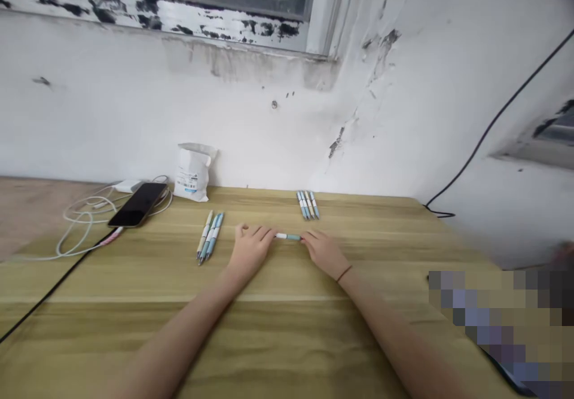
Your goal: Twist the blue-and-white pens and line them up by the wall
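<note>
A white and pale blue pen lies crosswise just above the wooden tabletop, its ends between the fingertips of my left hand and my right hand. Its middle shows between them. To the left of my left hand, a bunch of several pens lies side by side, tips toward me. Several similar pens lie together beyond the held pen, near the wall.
A black smartphone rests on a tangled white cable at the left, and a white paper bag stands against the wall. A black cable runs down the wall at the right. A pixelated patch covers the lower right corner.
</note>
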The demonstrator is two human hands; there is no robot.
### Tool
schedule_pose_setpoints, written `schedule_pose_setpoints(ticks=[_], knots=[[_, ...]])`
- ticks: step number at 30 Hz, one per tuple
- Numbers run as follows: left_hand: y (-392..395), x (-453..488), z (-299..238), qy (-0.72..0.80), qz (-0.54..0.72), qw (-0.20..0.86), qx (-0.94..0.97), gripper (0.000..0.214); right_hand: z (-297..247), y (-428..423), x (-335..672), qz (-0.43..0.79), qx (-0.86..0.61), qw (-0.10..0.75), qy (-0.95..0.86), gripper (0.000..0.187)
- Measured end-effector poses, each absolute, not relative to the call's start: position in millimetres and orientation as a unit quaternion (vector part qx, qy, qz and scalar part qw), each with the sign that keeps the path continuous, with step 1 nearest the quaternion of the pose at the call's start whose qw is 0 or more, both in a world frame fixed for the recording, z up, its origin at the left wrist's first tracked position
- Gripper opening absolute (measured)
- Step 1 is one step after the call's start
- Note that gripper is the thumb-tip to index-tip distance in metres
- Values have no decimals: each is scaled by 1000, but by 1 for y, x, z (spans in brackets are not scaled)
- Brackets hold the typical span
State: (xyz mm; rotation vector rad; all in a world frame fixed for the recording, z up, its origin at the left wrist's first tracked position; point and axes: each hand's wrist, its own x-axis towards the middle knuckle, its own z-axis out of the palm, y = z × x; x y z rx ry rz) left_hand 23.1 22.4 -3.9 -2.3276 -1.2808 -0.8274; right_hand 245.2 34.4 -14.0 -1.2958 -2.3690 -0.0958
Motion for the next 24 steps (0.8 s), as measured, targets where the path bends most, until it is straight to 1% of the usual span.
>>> schedule_pose_setpoints(ticks=[5, 11, 18, 24], knots=[[22, 24, -3, -448, -283, 165, -832, 18, -11, 33, 249, -48, -466, 253, -846, 20], [23, 23, -6, -444, -283, 183, -830, 21, -15, 34, 249, 85, -428, 305, -846, 21], [21, 26, -3, -447, -255, 149, -844, 18, -17, 33, 252, 43, -447, 353, -821, 24], [22, 26, -5, -450, -267, 187, -831, 20, -12, 32, 247, 118, -452, 356, -810, 22]])
